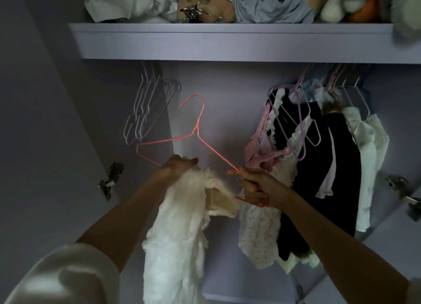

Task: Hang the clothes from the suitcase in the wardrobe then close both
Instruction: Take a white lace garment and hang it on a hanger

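Right hand grips the orange wire hanger at its right shoulder; left hand clutches a white fluffy garment against the left side, not yet hung. Several hung clothes occupy the wardrobe rail's right; spare hangers left. Suitcase unseen. Upper shelf heaped with fabrics.

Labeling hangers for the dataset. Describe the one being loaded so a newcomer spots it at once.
Look inside the open wardrobe, below the shelf piled with clothes. In the gap between the empty hangers and the hung clothes, both hands hold the hanger against a white garment. It alone is coral-orange and off the rail.
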Action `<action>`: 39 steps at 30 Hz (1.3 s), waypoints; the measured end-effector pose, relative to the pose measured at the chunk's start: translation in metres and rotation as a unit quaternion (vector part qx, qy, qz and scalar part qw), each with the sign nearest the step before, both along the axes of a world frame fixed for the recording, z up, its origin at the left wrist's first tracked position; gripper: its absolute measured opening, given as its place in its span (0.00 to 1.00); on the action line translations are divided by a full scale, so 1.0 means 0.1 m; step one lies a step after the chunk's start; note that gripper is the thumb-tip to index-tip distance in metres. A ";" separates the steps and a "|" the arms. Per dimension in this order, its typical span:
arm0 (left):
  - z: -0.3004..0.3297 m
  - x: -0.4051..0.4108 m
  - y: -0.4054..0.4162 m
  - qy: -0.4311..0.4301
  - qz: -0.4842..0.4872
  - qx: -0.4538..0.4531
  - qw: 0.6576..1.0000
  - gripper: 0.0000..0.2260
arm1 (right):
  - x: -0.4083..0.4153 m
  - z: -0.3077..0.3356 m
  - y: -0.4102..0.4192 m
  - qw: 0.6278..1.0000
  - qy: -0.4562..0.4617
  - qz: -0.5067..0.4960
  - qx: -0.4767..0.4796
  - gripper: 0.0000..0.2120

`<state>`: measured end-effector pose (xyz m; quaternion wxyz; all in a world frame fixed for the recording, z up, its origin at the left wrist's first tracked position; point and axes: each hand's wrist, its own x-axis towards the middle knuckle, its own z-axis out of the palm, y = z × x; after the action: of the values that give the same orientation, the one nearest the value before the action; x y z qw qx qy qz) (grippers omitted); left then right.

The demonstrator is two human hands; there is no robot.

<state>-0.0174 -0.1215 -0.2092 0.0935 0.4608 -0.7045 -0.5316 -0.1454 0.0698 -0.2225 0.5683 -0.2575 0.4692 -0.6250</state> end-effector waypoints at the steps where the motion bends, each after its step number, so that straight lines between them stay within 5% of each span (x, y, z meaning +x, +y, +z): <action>1: -0.03 0.00 -0.06 0.027 0.006 0.049 0.998 0.18 | 0.00 -0.01 0.00 1.000 0.026 0.003 0.004 0.15; 3: 0.01 0.04 -0.06 0.086 0.013 0.133 0.987 0.07 | 0.04 -0.05 -0.02 0.995 0.097 0.018 0.013 0.14; 9: 0.26 0.15 0.20 0.229 -0.004 0.253 0.940 0.18 | 0.22 -0.13 -0.15 0.967 0.256 0.002 0.015 0.10; 15: 0.28 0.16 0.14 0.259 0.013 0.263 0.929 0.15 | 0.28 -0.08 -0.20 0.993 0.121 0.012 -0.012 0.09; 18: 0.23 0.11 0.11 0.241 -0.002 0.241 0.940 0.11 | 0.31 -0.10 -0.23 0.989 0.143 -0.011 -0.026 0.10; 21: 0.10 0.03 0.18 0.171 -0.056 0.073 0.981 0.05 | 0.32 -0.08 -0.22 0.982 0.188 -0.012 -0.034 0.10; 23: 0.01 0.01 0.22 0.095 -0.071 -0.067 0.991 0.09 | 0.33 -0.08 -0.20 0.975 0.217 -0.022 -0.034 0.12; 27: -0.11 0.01 0.33 -0.057 -0.115 -0.346 0.929 0.12 | 0.31 -0.11 -0.16 0.971 0.229 -0.043 -0.045 0.13; 29: -0.08 0.08 0.35 -0.059 -0.051 -0.382 0.921 0.13 | 0.26 -0.11 -0.11 0.974 0.218 -0.045 -0.042 0.13; 35: -0.21 0.17 0.34 -0.053 -0.029 -0.216 0.975 0.23 | 0.17 -0.12 0.06 0.973 0.223 -0.051 -0.028 0.14; 37: -0.33 0.20 0.39 -0.032 -0.118 -0.064 0.990 0.25 | 0.16 -0.15 0.10 0.976 0.209 -0.048 -0.028 0.14; 39: -0.48 0.24 0.45 0.012 -0.216 0.103 0.971 0.27 | 0.11 -0.17 0.15 0.983 0.177 -0.044 -0.028 0.14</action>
<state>0.0063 -0.0762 -0.2569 -0.0631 0.2984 -0.7276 -0.6145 -0.1344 0.0847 -0.2393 0.4408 -0.3590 0.5556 -0.6067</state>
